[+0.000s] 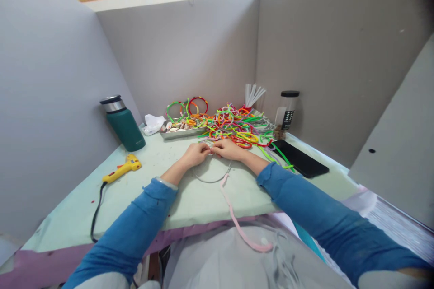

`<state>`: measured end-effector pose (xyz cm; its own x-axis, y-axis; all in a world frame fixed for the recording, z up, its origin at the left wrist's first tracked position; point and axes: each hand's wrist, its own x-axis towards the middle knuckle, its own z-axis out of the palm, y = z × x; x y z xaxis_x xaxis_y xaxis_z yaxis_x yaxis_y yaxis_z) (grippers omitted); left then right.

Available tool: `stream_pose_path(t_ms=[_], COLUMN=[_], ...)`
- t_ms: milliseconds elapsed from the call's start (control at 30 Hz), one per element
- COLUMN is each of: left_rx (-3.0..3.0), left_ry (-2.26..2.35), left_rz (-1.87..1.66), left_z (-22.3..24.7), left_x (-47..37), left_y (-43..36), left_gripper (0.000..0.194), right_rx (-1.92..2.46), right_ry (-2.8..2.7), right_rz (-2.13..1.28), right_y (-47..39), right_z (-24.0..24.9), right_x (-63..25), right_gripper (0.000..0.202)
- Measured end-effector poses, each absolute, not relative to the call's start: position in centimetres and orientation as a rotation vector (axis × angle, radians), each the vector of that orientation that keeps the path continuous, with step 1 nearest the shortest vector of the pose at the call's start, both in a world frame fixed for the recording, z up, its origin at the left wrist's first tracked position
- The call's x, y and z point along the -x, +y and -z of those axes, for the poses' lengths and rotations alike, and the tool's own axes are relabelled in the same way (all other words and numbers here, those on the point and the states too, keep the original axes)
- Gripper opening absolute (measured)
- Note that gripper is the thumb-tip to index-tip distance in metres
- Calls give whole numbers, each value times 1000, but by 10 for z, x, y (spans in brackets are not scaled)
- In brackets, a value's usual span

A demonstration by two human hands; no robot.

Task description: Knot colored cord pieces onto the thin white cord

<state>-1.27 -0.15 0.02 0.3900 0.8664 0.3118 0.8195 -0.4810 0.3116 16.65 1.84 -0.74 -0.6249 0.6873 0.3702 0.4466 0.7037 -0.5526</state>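
Observation:
Both hands meet at the far side of a thin grey ring (210,182), which lies over the pale green table cover. My left hand (197,153) pinches the ring's far edge from the left. Close against it, my right hand (226,149) has its fingers closed at the same spot. What exactly lies between the fingertips is too small to tell. A pink fuzzy strip (237,223) runs from the ring's right side over the table edge, its curved end resting on the grey apron.
Behind the hands are a metal tray (183,133) and a heap of coloured fuzzy strips (233,122). A green bottle (126,128) and yellow glue gun (122,169) are left; a black phone (300,158) and clear jar (285,115) are right. Grey partitions (190,54) enclose the table.

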Motion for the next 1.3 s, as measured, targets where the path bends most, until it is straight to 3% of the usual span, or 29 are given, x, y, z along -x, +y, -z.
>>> stream_pose_path(t_ms=[1300], left_rx=[-2559], left_ry=[1548], left_rz=[-607], left_z=[3], left_x=[14], left_y=[1], left_gripper=[25], right_rx=[904], right_ry=[-2407], right_rz=[-394], right_y=[19], right_z=[9], right_x=[-165], right_gripper=[30])
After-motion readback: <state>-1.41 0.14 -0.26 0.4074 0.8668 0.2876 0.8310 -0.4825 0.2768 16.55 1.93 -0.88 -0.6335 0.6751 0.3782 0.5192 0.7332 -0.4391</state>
